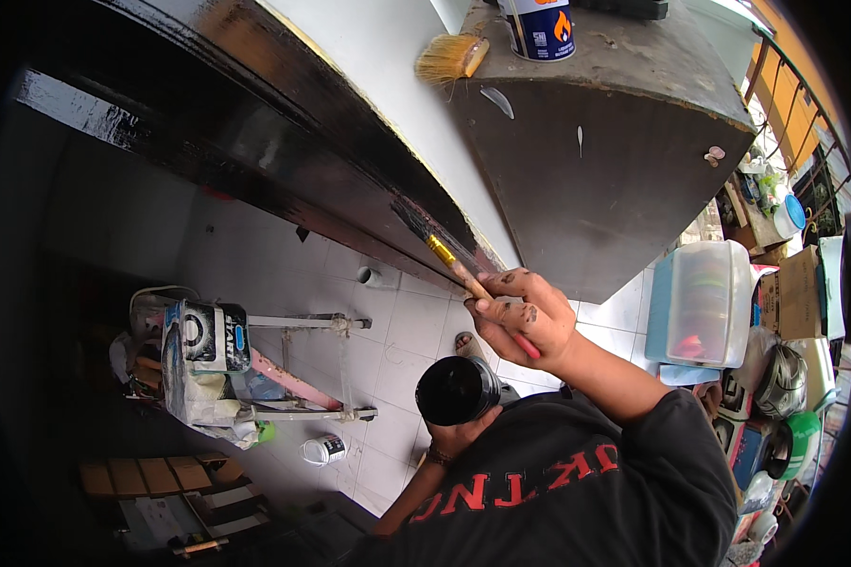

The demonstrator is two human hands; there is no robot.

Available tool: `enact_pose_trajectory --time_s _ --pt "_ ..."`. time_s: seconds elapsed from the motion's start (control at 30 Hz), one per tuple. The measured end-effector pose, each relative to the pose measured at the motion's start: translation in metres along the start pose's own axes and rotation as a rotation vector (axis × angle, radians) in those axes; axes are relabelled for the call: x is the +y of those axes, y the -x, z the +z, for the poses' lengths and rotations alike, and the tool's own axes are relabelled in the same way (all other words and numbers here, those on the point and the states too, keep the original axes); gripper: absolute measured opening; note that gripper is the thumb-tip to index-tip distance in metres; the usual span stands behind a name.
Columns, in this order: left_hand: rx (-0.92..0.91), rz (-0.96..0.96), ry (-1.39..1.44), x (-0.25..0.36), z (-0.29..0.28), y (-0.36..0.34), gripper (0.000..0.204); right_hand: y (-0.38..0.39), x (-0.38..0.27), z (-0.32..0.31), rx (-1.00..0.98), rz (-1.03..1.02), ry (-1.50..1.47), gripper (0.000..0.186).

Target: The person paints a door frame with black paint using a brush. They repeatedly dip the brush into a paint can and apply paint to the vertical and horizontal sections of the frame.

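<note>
My right hand (539, 321) is closed in a pinch around a paintbrush (442, 251) with a yellow ferrule and a wooden handle ending in red. The brush's black, wet-looking bristles rest against a dark wooden frame (340, 151), which is partly coated in glossy black. Dark smudges mark the fingers of that hand. Lower down, my left hand (463, 435) grips a round black container (449, 387) from its near side. Its inside looks black, and the level of what is in it cannot be made out.
A wide, loose-bristled brush (452, 59) and a blue can (539, 33) stand on the grey ledge (615, 61) beside the frame. Left are a paint-stained step stand (298, 321) and white pail (323, 450). A lidded plastic box (704, 302) and piled goods line the right.
</note>
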State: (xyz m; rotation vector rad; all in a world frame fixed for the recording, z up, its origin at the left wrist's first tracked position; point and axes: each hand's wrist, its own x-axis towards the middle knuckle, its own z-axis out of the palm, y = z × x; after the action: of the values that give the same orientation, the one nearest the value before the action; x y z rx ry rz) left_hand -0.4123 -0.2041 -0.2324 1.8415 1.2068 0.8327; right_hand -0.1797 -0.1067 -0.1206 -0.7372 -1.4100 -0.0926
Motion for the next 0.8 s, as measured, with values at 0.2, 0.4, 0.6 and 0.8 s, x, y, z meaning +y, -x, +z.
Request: enact_pose_trajectory --time_s 0.2,0.4,0.6,0.8 --pt "0.123 0.049 0.087 0.018 0.002 -0.005 0.079 -0.002 -0.01 -0.027 -0.131 0.139 0.026 0.03" --pt "0.255 0.097 0.085 -0.004 0.001 -0.011 0.085 -0.005 -0.027 -0.075 0.13 0.991 -0.674 0.023" --pt "0.355 0.156 0.01 0.016 0.008 -0.026 0.088 -0.026 -0.037 -0.125 0.113 0.985 -0.847 0.019" --pt "0.197 0.11 0.433 0.016 0.03 -0.023 0.093 -0.022 -0.057 -0.15 0.032 0.978 -0.842 0.031"
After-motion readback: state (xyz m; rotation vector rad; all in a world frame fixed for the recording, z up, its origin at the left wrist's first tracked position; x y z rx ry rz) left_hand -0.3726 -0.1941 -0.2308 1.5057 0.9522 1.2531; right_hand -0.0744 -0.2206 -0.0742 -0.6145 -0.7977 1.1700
